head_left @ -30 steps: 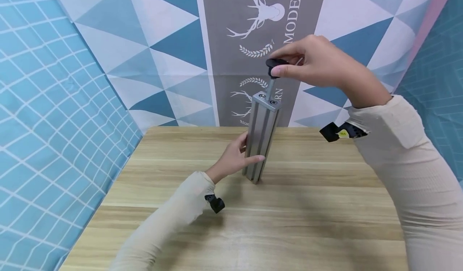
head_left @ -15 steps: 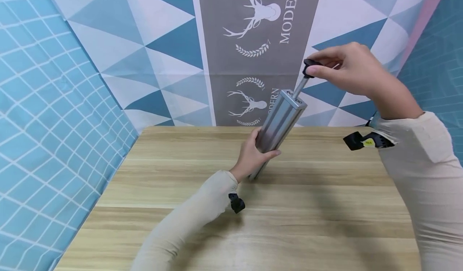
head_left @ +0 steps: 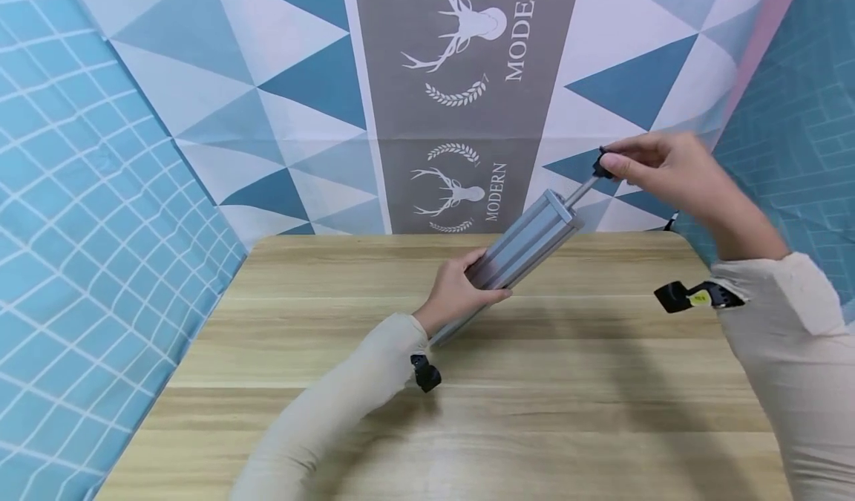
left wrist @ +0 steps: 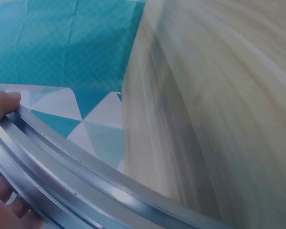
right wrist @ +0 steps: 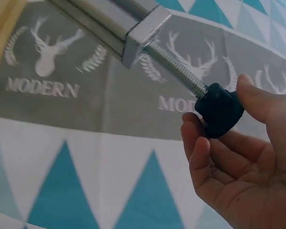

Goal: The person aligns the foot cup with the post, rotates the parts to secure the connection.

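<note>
A grooved silver aluminium profile [head_left: 517,245] leans far over to the right above the table. The left hand [head_left: 454,289] grips it around its lower half, thumb across the near side; in the left wrist view the grooved aluminium side [left wrist: 76,176] runs past the fingers. From the end plate of the profile sticks a threaded rod [right wrist: 178,69] with a black foot [right wrist: 219,110] on its tip. The right hand [head_left: 691,182] pinches this black foot between thumb and fingers. The profile's lower end is partly hidden behind the left hand and wrist.
The wooden table [head_left: 534,412] spreads under both hands. Behind it hangs a patterned cloth [head_left: 300,78] with deer heads and triangles. A blue checked cloth [head_left: 100,189] stands on the left. Both wrists wear black cameras, one the right wrist camera [head_left: 675,297].
The profile has tilted from nearly upright to a strong lean to the right. The right hand has moved right and down with the black foot. The left hand keeps its grip.
</note>
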The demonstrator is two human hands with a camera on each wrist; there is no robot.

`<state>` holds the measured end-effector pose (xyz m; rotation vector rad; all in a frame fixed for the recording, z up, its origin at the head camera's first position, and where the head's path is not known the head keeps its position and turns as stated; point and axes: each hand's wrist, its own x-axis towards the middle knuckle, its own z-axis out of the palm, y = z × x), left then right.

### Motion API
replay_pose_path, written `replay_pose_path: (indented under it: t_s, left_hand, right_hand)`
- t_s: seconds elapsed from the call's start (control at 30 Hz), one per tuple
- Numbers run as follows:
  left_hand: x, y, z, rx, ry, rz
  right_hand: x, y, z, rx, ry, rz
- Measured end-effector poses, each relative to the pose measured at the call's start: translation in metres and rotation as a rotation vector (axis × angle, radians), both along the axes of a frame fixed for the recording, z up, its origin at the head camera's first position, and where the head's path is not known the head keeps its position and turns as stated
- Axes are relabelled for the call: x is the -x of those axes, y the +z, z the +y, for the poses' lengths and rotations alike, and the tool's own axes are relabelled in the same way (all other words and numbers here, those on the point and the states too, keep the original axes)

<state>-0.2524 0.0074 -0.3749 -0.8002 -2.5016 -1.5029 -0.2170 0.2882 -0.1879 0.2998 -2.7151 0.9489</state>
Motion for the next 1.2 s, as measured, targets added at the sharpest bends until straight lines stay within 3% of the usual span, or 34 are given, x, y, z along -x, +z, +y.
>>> replay_pose_path:
  t_s: [0.13, 0.37, 0.7, 0.8, 1.2]
  left_hand:
    - [-0.005, -0.002, -0.024, 0.072, -0.028, -0.049]
    - [-0.003, -0.002, -0.057, 0.138, -0.07, -0.033]
    - [0.001, 0.016, -0.067, 0.268, -0.133, 0.028]
    - [0.002, 0.015, -0.067, 0.247, -0.114, 0.03]
    - [0.001, -0.008, -0.072, -0.015, -0.08, -0.005]
  right_hand:
    - [-0.004, -0.023, -0.011, 0.04, -0.044, -0.027]
    - [-0.014, -0.051, -0.033, 0.14, -0.088, -0.027]
    - [-0.013, -0.07, -0.051, 0.224, -0.052, -0.011]
    - [-0.013, -0.072, -0.053, 0.231, -0.05, -0.006]
    - [-0.01, -0.078, -0.056, 0.232, 0.0, -0.035]
